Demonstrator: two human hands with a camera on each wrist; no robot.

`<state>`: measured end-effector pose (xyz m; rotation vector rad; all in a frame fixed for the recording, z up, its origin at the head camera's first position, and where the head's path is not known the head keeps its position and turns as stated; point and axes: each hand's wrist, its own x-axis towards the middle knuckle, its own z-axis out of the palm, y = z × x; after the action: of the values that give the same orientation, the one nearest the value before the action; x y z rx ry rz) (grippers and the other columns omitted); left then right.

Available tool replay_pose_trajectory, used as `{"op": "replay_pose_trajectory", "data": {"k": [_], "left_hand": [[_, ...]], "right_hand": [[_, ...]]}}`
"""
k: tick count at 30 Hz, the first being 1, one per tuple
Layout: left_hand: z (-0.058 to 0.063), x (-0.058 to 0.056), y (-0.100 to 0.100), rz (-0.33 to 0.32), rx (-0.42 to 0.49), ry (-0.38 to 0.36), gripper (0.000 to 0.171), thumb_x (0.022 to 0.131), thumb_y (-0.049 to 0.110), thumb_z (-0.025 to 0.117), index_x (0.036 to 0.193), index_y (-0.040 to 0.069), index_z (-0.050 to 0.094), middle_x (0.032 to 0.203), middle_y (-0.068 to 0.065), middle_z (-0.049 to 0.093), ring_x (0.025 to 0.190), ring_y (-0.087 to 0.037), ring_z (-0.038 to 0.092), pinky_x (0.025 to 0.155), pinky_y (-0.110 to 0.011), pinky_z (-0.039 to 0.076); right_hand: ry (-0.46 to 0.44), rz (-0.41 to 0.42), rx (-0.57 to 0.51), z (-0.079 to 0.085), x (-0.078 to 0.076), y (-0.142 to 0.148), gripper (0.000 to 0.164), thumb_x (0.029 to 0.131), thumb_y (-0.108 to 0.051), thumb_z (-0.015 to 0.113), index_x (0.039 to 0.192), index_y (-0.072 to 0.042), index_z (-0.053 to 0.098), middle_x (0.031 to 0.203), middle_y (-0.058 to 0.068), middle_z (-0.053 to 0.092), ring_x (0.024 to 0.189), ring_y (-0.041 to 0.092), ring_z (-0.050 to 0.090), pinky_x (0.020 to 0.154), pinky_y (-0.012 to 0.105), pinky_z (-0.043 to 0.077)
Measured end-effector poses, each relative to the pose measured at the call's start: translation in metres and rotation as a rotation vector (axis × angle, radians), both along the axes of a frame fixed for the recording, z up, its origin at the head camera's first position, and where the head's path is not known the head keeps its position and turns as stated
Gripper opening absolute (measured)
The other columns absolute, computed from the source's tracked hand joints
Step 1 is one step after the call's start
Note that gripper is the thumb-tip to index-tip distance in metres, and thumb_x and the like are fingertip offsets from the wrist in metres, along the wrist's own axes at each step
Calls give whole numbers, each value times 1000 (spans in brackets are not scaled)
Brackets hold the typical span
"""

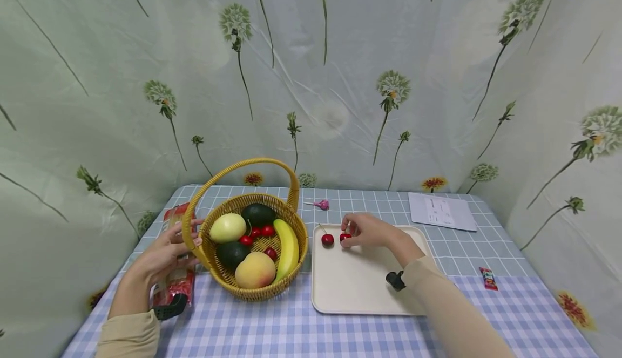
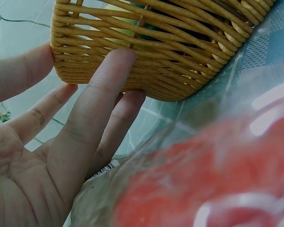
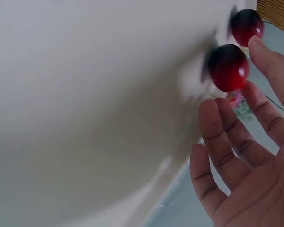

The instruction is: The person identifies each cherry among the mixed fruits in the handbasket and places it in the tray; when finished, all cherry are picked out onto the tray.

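While the left hand (image 1: 165,254), fingers spread, touches the basket (image 1: 250,294), likely to steady it, the right hand (image 1: 368,230) curves about a cherry (image 1: 344,236) at the tray (image 1: 357,288) beneath; whether it pinches, I cannot tell.

We could not read the tiny print (image 1: 440,211) on the white paper (image 1: 464,215). In the head view, we saw the right hand (image 1: 369,232) partly hiding a cherry (image 1: 344,236). In the left wrist view, we found the red packet (image 2: 194,175) blurred and the basket (image 2: 180,71) cropped above.
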<state>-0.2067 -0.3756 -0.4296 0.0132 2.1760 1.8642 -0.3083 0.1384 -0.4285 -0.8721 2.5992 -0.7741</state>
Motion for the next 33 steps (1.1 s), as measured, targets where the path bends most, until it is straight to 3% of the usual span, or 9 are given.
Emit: {"op": "replay_pose_trajectory", "data": {"k": [7,15,23,33], "left_hand": [[0,1,-1,-3,45,8,54,109,12,62,159,19,42,122,7,69,106,-12,74,88,-35,65],[1,2,0,2,33,6,56,109,13,62,161,15,39,122,5,68,106,-12,73,88,-35,65],[0,2,2,21,21,2,54,109,14,63,159,17,42,122,3,66,105,-11,73,88,-35,65],[1,2,2,19,-1,2,59,109,16,63,163,11,37,122,2,66,106,-12,72,89,-36,65]], "right_hand": [[110,40,9,28,1,-16,24,99,-24,78,112,-7,69,94,4,69,82,12,61,78,29,53],[62,105,-1,62,16,-60,23,101,-27,76,114,-9,69,84,-1,64,74,11,56,71,26,49],[11,197,55,74,26,-107,28,102,-29,76,124,-12,71,99,1,73,86,12,64,82,28,56],[-78,230,156,73,28,-153,36,103,-29,75,134,-10,70,102,2,73,85,13,71,75,23,57]]}}
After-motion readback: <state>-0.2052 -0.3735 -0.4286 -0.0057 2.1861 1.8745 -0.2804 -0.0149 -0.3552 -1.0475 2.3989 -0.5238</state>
